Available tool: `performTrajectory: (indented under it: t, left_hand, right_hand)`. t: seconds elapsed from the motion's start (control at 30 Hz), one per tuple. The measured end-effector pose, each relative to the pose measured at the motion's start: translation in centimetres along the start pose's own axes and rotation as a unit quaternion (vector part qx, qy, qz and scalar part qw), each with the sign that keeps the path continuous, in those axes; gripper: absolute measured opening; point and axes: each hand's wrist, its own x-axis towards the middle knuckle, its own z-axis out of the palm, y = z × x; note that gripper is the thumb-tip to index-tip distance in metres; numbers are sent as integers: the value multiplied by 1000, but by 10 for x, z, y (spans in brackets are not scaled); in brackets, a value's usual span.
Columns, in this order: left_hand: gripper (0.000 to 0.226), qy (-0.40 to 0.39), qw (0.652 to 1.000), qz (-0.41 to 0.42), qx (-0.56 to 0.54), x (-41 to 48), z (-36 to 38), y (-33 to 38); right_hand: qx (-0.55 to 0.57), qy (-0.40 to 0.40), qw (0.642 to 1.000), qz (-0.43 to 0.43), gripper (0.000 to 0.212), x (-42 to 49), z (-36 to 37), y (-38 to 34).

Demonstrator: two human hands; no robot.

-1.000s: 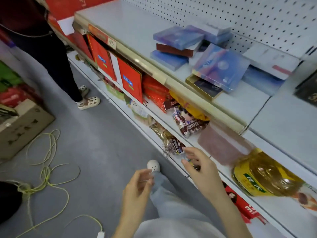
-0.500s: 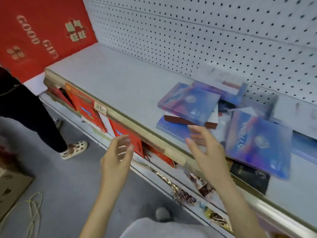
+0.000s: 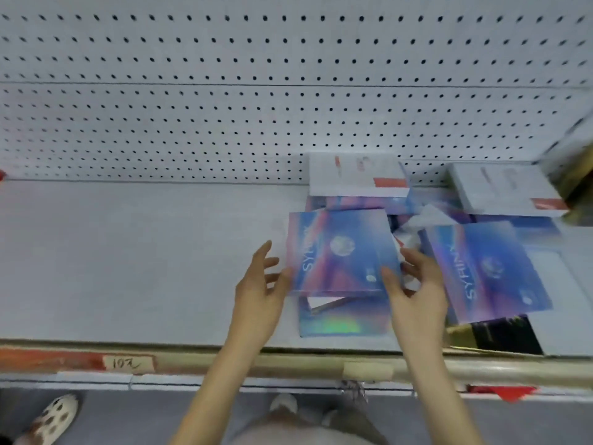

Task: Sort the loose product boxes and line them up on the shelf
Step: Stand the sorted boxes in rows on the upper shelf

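SYRINX box (image 3: 340,252), blue and purple, lies flat on top of a small stack on the shelf (image 3: 128,252), with a holographic box (image 3: 340,322) beneath it. The left hand (image 3: 256,297), fingers spread, touches its left edge with the thumb. The right hand (image 3: 417,300) pinches its right edge, thumb on the face and fingers curled behind. A second SYRINX box (image 3: 487,271) lies tilted just to its right, and a white box (image 3: 356,175) sits behind it.

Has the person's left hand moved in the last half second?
Yes. The left hand went forward over the shelf's front rail and now reaches the left edge of the top blue box.
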Motion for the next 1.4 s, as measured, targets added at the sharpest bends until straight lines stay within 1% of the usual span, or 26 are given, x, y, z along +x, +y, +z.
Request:
performTrajectory:
  t: [0.07, 0.17, 0.27, 0.33, 0.4, 0.57, 0.67, 0.73, 0.8, 0.87, 0.93, 1.03, 1.1, 1.2, 1.27, 1.3, 1.37, 1.4]
  left_hand:
    - [45, -25, 1000, -9, -11, 6, 1, 0]
    - [39, -47, 998, -27, -44, 10, 0, 0]
    - [47, -79, 987, -84, -109, 18, -9, 1]
    - [54, -115, 971, -129, -163, 20, -18, 2]
    - [56, -140, 958, -151, -201, 21, -28, 3]
    - [51, -146, 939, -155, -270, 18, -49, -3]
    - [53, -149, 925, -152, -316, 19, -64, -6]
    - [53, -145, 926, -133, -321, 21, -79, -6]
    - [48, -131, 925, -122, -336, 25, -93, -6]
    - [46, -110, 923, -115, -350, 30, -108, -8]
    - [44, -94, 929, -108, -341, 34, -116, -8]
    - [38, -78, 939, -102, -318, 38, -113, -6]
    - [34, -56, 938, -125, -320, 41, -105, -7]
    - [45, -55, 915, -177, -359, 38, -94, -7]
    - [40, -77, 900, -204, -378, 30, -89, -6]
    - [36, -90, 898, -209, -377, 24, -86, -6]
    - [30, -107, 912, -206, -338, 11, -81, -4]
    - [30, -109, 921, -202, -315, 6, -80, -3]
  right_hand:
    - [9, 34, 999, 18, 38, -4, 5, -2]
    - [22, 53, 997, 54, 39, -7, 6, -7]
    - [58, 53, 993, 93, 41, -12, 3, -17]
    - [83, 54, 989, 109, 42, -17, 2, -21]
    - [101, 54, 986, 120, 43, -22, 2, -26]
    - [111, 6, 983, 148, 47, -33, 12, -38]
    - [115, -46, 980, 159, 54, -37, 18, -45]
    - [118, -98, 972, 179, 56, -39, 20, -48]
    - [156, -145, 955, 206, 49, -40, 22, -51]
    - [178, -173, 944, 217, 39, -40, 28, -54]
    - [188, -185, 941, 211, 36, -39, 34, -56]
    - [189, -176, 945, 199, 41, -36, 42, -56]
    - [164, -175, 953, 184, 37, -36, 46, -54]
    - [151, -156, 960, 175, 23, -40, 52, -51]
    - [157, -128, 962, 185, 21, -45, 58, -48]
    - [162, -121, 959, 198, 22, -47, 61, -46]
    - [166, -124, 953, 222, 22, -50, 67, -45]
    - [167, -130, 950, 229, 23, -51, 69, -46]
